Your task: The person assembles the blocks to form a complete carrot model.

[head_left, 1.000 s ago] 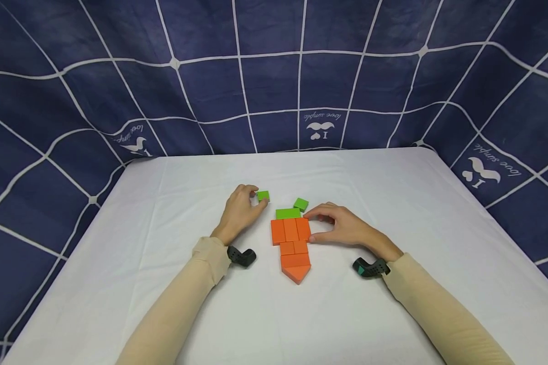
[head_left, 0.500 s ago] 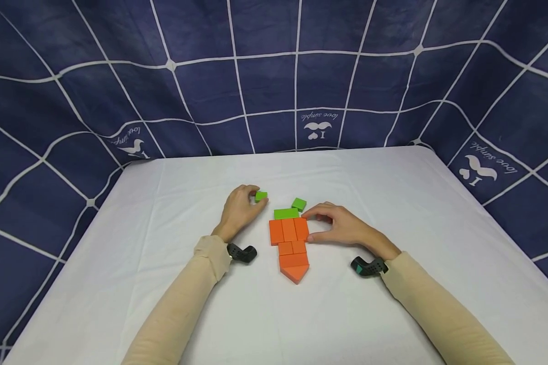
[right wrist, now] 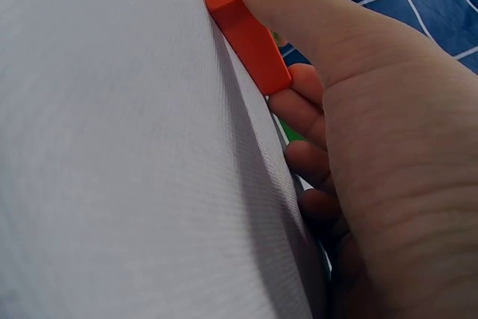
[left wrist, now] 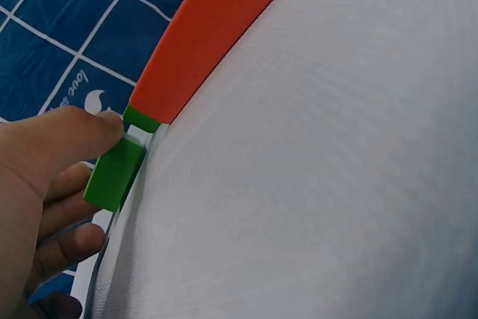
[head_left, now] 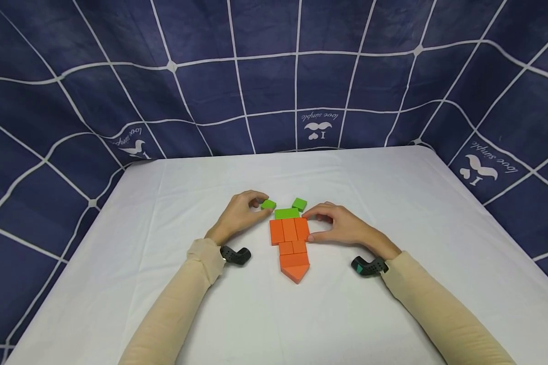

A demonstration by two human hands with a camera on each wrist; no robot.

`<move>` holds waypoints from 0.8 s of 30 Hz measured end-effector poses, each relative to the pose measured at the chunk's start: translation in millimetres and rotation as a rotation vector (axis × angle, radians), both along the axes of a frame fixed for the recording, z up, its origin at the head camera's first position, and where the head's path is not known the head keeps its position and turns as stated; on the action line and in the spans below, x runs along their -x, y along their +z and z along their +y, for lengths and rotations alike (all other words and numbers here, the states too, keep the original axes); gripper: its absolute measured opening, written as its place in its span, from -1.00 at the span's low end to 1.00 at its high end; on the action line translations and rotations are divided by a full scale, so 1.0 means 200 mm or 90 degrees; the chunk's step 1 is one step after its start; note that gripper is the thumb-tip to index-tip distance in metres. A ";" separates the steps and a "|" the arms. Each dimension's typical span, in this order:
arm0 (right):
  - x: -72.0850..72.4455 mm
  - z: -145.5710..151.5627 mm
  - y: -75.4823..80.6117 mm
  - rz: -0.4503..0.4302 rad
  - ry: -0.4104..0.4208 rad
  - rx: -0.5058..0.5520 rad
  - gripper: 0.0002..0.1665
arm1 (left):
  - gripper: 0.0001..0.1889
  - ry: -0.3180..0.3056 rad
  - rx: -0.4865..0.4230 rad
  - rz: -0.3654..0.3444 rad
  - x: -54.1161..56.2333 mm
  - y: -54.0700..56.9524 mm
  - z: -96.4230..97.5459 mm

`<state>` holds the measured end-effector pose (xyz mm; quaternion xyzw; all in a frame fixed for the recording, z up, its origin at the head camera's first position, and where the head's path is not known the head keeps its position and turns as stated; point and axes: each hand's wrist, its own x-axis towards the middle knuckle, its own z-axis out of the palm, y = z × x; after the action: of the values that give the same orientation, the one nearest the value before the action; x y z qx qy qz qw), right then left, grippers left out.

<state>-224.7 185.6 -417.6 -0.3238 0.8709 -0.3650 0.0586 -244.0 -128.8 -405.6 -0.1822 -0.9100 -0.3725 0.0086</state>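
My left hand (head_left: 239, 217) pinches a small green block (head_left: 268, 204) between thumb and fingers, left of a longer green block (head_left: 286, 213). In the left wrist view that pinched block (left wrist: 116, 175) tilts at the thumb tip. Below the longer green block lies a row of orange blocks (head_left: 289, 229). My right hand (head_left: 344, 226) grips the row's right-hand orange block (head_left: 302, 229), thumb at its near corner and index finger at its far corner. The right wrist view shows the thumb against this orange block (right wrist: 254, 42), with other fingers curled behind.
Smaller orange blocks (head_left: 293, 247) continue the shape toward me, ending in a pointed orange block (head_left: 296, 272). Another small green block (head_left: 299, 204) sits turned at an angle behind the longer green one. A white cloth (head_left: 370, 314) covers the table; a dark blue checked curtain (head_left: 269, 81) hangs behind.
My left hand has moved right and a little nearer with the small green block, which has turned and is now close to the longer green block. My right hand stays in place.
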 end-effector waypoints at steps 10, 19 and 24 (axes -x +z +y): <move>0.00 0.01 0.00 -0.005 -0.001 -0.002 -0.35 | -0.54 -0.055 0.017 0.006 0.01 0.00 0.00; -0.01 0.01 0.00 0.000 -0.004 -0.001 -0.36 | -0.53 -0.071 0.023 0.015 0.02 -0.02 0.00; -0.01 0.01 0.00 -0.007 -0.003 -0.001 -0.34 | -0.44 -0.077 0.028 0.008 0.02 -0.01 -0.01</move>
<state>-222.5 186.7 -417.2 -0.3198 0.8714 -0.3666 0.0631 -247.2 -130.8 -408.5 -0.2394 -0.9052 -0.3509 -0.0127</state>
